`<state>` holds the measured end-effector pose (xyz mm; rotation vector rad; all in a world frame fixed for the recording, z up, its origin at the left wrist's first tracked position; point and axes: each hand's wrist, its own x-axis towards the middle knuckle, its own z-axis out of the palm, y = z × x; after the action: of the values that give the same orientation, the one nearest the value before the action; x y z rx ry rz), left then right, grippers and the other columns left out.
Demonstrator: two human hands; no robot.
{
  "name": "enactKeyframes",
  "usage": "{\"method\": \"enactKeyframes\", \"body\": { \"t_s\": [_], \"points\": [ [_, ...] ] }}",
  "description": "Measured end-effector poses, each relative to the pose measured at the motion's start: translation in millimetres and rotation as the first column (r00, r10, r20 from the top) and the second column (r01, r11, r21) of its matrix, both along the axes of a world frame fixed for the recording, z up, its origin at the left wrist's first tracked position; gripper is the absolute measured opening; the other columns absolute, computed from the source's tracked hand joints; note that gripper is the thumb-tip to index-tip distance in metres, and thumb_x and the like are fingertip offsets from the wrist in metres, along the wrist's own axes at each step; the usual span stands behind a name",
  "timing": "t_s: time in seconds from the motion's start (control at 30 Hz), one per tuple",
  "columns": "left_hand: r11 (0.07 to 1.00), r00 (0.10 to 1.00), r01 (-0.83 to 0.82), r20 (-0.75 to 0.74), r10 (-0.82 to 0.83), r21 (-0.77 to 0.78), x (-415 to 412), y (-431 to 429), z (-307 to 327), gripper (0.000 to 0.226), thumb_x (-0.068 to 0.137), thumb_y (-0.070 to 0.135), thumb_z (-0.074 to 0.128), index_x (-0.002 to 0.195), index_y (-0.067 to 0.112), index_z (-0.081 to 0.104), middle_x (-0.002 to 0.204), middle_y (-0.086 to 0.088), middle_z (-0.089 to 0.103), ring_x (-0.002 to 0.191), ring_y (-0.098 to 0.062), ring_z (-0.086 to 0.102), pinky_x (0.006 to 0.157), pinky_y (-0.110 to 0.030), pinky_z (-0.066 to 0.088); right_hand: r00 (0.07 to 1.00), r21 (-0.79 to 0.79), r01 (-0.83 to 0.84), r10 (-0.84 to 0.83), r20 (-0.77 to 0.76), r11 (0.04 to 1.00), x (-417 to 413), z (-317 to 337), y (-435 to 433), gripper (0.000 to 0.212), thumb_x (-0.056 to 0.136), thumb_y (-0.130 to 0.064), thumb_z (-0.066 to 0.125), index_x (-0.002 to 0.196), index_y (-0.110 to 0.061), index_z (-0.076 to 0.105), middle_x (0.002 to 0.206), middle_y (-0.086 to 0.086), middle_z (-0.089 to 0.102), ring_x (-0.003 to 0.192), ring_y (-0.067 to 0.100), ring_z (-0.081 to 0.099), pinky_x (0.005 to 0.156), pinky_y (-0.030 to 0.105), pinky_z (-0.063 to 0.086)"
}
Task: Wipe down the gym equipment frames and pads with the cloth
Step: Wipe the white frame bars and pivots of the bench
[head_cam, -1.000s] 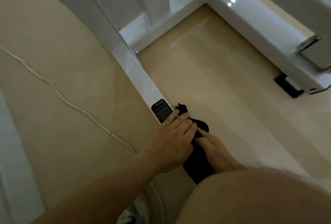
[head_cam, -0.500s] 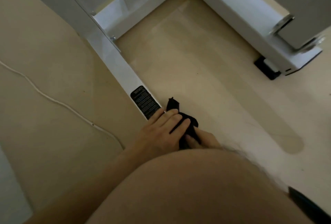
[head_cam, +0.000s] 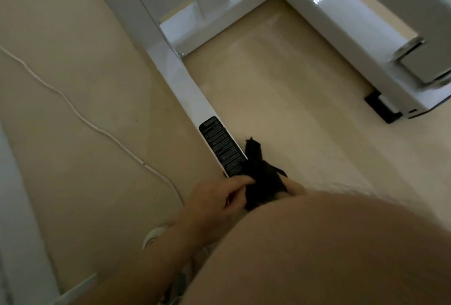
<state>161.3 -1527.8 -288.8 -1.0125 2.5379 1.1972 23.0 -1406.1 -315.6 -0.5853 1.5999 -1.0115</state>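
A thin white cord [head_cam: 73, 109] is snaking across the beige floor at 9 o'clock. The left hand [head_cam: 214, 197], fingers curling, is pinching the edge of the crumpled black cloth [head_cam: 264, 180], which is lying against the near end of the glossy white frame bar [head_cam: 181, 82], just past its black label [head_cam: 220, 148]. At the cloth's 4 o'clock, the right hand [head_cam: 294, 186] is mostly hiding behind a blurred knee [head_cam: 329, 243]; its grip cannot be made out.
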Motion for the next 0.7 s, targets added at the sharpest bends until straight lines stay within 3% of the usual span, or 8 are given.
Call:
{"method": "enactKeyframes", "body": {
  "t_s": [0.1, 0.2, 0.27, 0.33, 0.4, 0.5, 0.6, 0.7],
  "points": [
    [0.968, 0.966, -0.232, -0.098, 0.241, 0.099, -8.4, 12.1, 14.3, 0.017, 0.090, 0.048, 0.053, 0.093, 0.037, 0.065, 0.069, 0.018, 0.061, 0.070, 0.006, 0.058, 0.058, -0.012, 0.043, 0.990, 0.002, -0.100, 0.100, -0.103, 0.995, 1.2, 13.7, -26.9, 0.062, 0.082, -0.034, 0.045, 0.142, -0.040, 0.034, 0.137, -0.014, 0.048, 0.126, 0.011, 0.048, 0.107, 0.038, 0.039],
    [0.747, 0.759, -0.567, -0.133, 0.637, 0.347, -18.8, 0.5, 18.5, 0.015, 0.096, 0.025, 0.056, 0.083, 0.028, 0.062, 0.067, 0.006, 0.065, 0.059, -0.004, 0.060, 0.051, -0.015, 0.043, 0.917, 0.025, -0.321, 0.318, -0.241, 0.947, -3.4, 33.2, -79.6, 0.079, 0.087, -0.028, 0.044, 0.154, -0.025, 0.002, 0.158, -0.004, 0.018, 0.140, 0.013, 0.027, 0.115, 0.035, 0.026],
    [0.631, 0.652, -0.685, -0.079, 0.754, 0.364, -22.7, -19.1, 18.4, 0.018, 0.096, 0.020, 0.054, 0.082, 0.017, 0.065, 0.070, -0.003, 0.067, 0.064, -0.016, 0.063, 0.056, -0.026, 0.050, 0.860, 0.049, -0.436, 0.433, -0.270, 0.898, -11.2, 43.8, -111.8, 0.088, 0.088, -0.017, 0.052, 0.153, -0.018, -0.007, 0.161, -0.002, 0.000, 0.146, 0.014, 0.009, 0.117, 0.027, 0.013],
    [0.592, 0.615, -0.732, -0.049, 0.787, 0.338, -24.8, -38.9, 18.2, 0.020, 0.096, 0.017, 0.050, 0.084, 0.011, 0.065, 0.072, -0.006, 0.068, 0.065, -0.019, 0.067, 0.062, -0.034, 0.053, 0.875, 0.039, -0.445, 0.444, -0.194, 0.894, -19.6, 51.9, -134.8, 0.087, 0.086, -0.007, 0.053, 0.154, -0.018, 0.000, 0.160, -0.004, 0.001, 0.145, 0.016, 0.014, 0.117, 0.028, 0.019],
    [0.434, 0.454, -0.815, -0.041, 0.890, 0.385, -25.5, -58.9, 20.8, 0.019, 0.095, 0.013, 0.045, 0.087, 0.005, 0.059, 0.073, -0.008, 0.066, 0.060, -0.020, 0.067, 0.057, -0.032, 0.054, 0.932, -0.008, -0.355, 0.353, -0.084, 0.935, -26.6, 57.5, -150.0, 0.075, 0.086, 0.003, 0.047, 0.152, -0.020, 0.021, 0.159, -0.007, 0.016, 0.138, 0.015, 0.031, 0.111, 0.028, 0.033],
    [0.099, 0.136, -0.780, 0.013, 0.991, 0.618, -24.0, -74.2, 27.5, 0.017, 0.093, 0.016, 0.046, 0.098, 0.005, 0.058, 0.083, -0.010, 0.064, 0.067, -0.021, 0.066, 0.061, -0.033, 0.057, 0.902, -0.050, -0.313, 0.280, -0.329, 0.949, -26.2, 54.7, -170.0, 0.064, 0.085, 0.005, 0.050, 0.145, -0.018, 0.041, 0.150, -0.001, 0.039, 0.133, 0.014, 0.042, 0.108, 0.020, 0.033],
    [0.146, 0.215, -0.779, 0.042, 0.976, 0.610, -36.1, -53.9, 24.5, 0.025, 0.098, 0.034, 0.046, 0.118, 0.021, 0.054, 0.101, 0.004, 0.065, 0.089, -0.012, 0.063, 0.079, -0.038, 0.057, 0.724, -0.069, -0.396, 0.266, -0.637, 0.915, -5.9, 46.2, -197.8, 0.054, 0.082, -0.013, 0.067, 0.134, -0.016, 0.053, 0.136, 0.004, 0.051, 0.122, 0.017, 0.050, 0.101, 0.019, 0.035],
    [0.133, 0.197, -0.811, 0.052, 0.979, 0.569, -56.5, -37.6, 13.2, 0.018, 0.101, 0.027, 0.043, 0.115, 0.020, 0.051, 0.098, 0.004, 0.063, 0.086, -0.011, 0.063, 0.070, -0.030, 0.053, 0.676, -0.097, -0.492, 0.309, -0.669, 0.865, 8.5, 48.6, -230.3, 0.040, 0.092, -0.021, 0.059, 0.130, -0.014, 0.057, 0.137, 0.006, 0.048, 0.126, 0.019, 0.045, 0.101, 0.017, 0.028]
  ]
}}
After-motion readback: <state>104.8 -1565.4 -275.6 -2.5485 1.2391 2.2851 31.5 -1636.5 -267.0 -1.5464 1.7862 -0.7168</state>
